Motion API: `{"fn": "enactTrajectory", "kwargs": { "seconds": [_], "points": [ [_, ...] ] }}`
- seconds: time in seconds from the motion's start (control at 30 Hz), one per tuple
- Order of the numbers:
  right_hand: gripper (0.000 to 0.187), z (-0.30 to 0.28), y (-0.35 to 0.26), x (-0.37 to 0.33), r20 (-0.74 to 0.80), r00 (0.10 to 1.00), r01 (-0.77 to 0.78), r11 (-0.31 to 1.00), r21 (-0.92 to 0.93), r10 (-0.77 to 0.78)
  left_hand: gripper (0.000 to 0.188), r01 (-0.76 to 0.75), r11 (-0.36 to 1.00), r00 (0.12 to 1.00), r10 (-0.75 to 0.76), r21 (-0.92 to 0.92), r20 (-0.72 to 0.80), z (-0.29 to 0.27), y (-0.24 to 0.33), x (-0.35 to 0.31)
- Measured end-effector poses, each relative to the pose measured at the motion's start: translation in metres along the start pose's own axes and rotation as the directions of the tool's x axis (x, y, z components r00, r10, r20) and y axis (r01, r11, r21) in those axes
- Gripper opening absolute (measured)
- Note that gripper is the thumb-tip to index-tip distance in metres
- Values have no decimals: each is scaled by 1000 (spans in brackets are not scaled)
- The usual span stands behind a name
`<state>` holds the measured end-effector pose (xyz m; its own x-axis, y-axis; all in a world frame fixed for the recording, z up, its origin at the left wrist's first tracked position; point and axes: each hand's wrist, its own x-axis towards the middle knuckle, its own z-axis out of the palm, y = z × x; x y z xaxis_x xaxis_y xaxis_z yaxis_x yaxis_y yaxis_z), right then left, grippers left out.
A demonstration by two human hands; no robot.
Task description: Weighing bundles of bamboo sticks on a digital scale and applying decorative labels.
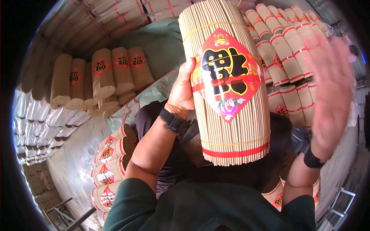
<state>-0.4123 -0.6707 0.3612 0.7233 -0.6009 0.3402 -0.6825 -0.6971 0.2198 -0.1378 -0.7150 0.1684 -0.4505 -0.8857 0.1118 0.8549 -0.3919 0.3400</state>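
A large bundle of incense sticks (235,134) stands upright in front of me, slightly tilted. A red diamond label (252,77) with a big black character lies on its face. Thin yellow ties and red bands go round the bundle. My left hand (180,90) is wrapped round its left side, thumb at the label's edge and the other fingers mostly hidden behind. Apart from the bundle, my right hand (329,81) is raised on the right, fingers stretched out and blurred by motion, with nothing in it.
Brown bundles (102,73) with red labels are stacked at the left. Red-banded bundles (293,50) fill the right side. More labelled bundles (106,175) lie by my left elbow. Plastic-wrapped stacks (42,119) line the far left. A metal frame (343,202) is at the lower right.
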Motion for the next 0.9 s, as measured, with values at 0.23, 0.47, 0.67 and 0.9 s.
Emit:
{"fn": "enactTrajectory", "kwargs": {
  "seconds": [0.23, 0.47, 0.67, 0.9],
  "points": [
    [93, -36, -23, -18, -83, 996, 10, 999, -33, -13, 64, -131, 991, 991, 130, -15, -41, 10, 5, -30],
    [92, -78, -41, -14, -224, 971, 64, 992, -108, -87, 63, -138, 990, 989, 140, -30, 46, 11, 0, -47],
    [91, -75, -49, 9, -323, 934, 132, 987, -95, -156, 57, -205, 979, 979, 206, 16, -13, -3, 5, -48],
    [90, -85, -13, 80, -430, 873, 189, 972, -137, -231, 53, -234, 971, 972, 234, 54, -8, 5, 24, -34]
  ]
}}
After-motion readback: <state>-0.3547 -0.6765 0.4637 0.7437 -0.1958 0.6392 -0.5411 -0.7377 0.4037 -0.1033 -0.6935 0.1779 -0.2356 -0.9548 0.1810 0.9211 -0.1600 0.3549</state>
